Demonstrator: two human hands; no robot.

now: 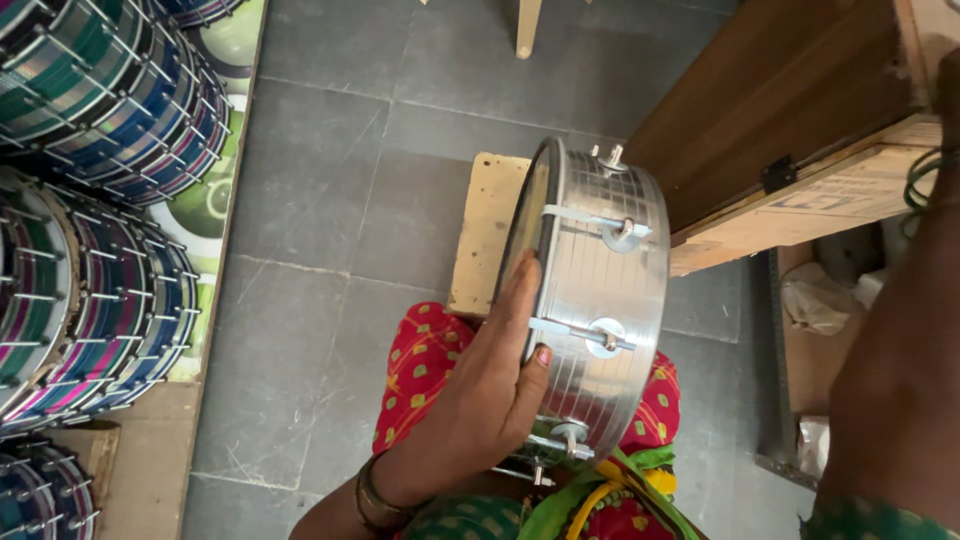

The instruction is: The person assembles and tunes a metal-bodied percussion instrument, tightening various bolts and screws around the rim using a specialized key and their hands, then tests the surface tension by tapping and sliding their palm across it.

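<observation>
1. Over the lap, centre of view: silver metal drum shell (600,290) stands on edge, its skin face turned to the left, ribbed wall w/ tension rods and round lugs facing the camera.
2. Left hand (480,390) grips it from below-left: palm and fingers wrap over the rim onto the skin side, thumb laid across the wall near a lug. Grip is closed on the drum, no gap at the rim.
3. Right hand: only the forearm (900,350) shows at the right edge, reaching up past the frame's top corner; hand itself is out of view, so can't tell its grip, maybe on something up on the wooden crate (800,110).
4. Key relation: drum lies up and to the right of the left hand; its round axis runs roughly left-right, its rim plane near vertical. Left hand is touching it, right arm just beside but apart.
5. Under the drum: red patterned cloth (420,370) on the knees, pale wooden block (485,230) on the grey tile floor (330,200) behind it.
6. Far left: stacks of coloured drums (90,200) w/ metal rods, well apart from both hands.
</observation>
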